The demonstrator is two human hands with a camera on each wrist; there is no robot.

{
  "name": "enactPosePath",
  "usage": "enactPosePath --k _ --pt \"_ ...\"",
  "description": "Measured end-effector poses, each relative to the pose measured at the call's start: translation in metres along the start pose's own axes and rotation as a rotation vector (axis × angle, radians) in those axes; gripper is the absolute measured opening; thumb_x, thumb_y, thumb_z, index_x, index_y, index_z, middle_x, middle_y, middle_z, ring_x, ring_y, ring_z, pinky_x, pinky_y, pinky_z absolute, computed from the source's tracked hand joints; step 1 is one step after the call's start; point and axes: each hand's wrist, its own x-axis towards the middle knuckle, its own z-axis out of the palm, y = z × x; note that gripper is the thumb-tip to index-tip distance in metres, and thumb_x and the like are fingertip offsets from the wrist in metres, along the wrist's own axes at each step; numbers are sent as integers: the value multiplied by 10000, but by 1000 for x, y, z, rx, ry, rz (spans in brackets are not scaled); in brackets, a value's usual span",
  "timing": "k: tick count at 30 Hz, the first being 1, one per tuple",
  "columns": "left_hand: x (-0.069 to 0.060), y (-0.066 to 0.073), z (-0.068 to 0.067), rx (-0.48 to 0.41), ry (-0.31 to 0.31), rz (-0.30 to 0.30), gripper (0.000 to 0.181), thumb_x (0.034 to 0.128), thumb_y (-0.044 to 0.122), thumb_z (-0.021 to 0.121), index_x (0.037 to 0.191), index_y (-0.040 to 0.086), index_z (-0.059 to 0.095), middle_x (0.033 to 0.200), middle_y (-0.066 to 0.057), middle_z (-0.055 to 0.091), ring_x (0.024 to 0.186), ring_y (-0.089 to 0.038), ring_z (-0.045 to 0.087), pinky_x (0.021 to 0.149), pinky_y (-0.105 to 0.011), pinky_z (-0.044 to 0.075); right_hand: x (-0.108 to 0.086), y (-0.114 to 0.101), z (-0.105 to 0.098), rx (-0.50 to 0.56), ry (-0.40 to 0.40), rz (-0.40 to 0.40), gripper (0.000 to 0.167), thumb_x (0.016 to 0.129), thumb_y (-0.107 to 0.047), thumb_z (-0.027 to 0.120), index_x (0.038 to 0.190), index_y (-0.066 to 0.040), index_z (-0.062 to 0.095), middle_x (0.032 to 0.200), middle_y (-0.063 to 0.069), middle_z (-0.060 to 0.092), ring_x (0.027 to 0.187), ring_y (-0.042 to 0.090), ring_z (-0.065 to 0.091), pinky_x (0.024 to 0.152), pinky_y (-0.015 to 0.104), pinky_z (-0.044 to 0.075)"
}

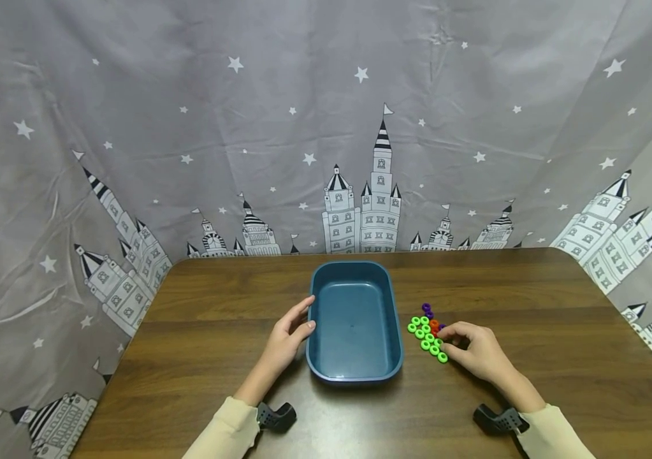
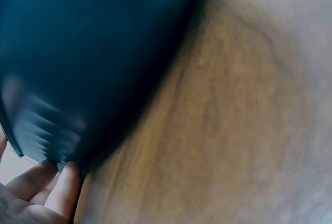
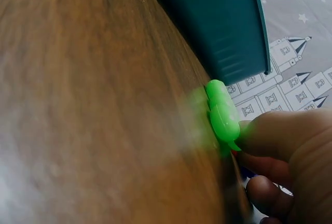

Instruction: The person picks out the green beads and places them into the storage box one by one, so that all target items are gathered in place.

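A deep blue-teal plastic bin (image 1: pixel 354 379) with rounded corners stands on the table. My left hand (image 1: pixel 287 341) rests at its left side, fingers and thumb touching the wall near the rim. The left wrist view shows those fingertips (image 2: pixel 66 182) against the bin's wall (image 2: pixel 93 53). To the right of the bin lies a cluster of small rings: several green rings (image 1: pixel 426 345), red rings (image 1: pixel 434 324) and purple rings (image 1: pixel 426 307). My right hand (image 1: pixel 477 350) is at the cluster's right edge, thumb and bent forefinger apart, thumb by a green ring (image 3: pixel 224 123). Nothing shows lifted.
The brown wooden table (image 1: pixel 211 306) extends on both sides of the bin. Behind it hangs a grey curtain (image 1: pixel 280 140) with castles and stars. Each wrist wears a black band mount (image 1: pixel 276 417).
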Motion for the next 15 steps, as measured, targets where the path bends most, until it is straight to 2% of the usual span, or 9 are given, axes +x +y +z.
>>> enactPosePath --k 6,15 --pt "1 1 1 20 0 -10 504 995 69 596 1491 55 508 1539 -223 494 1387 -438 501 1032 -375 511 -1 -2 0 2 31 -37 265 724 42 834 917 -131 781 798 -41 718 691 -70 529 586 208 472" --pt "0 0 0 24 11 -4 499 988 58 602 1479 44 519 1528 -220 509 1393 -441 490 1001 -281 505 0 2 4 -24 35 -58 274 696 19 857 920 -123 789 815 -48 711 701 -54 528 598 202 466"
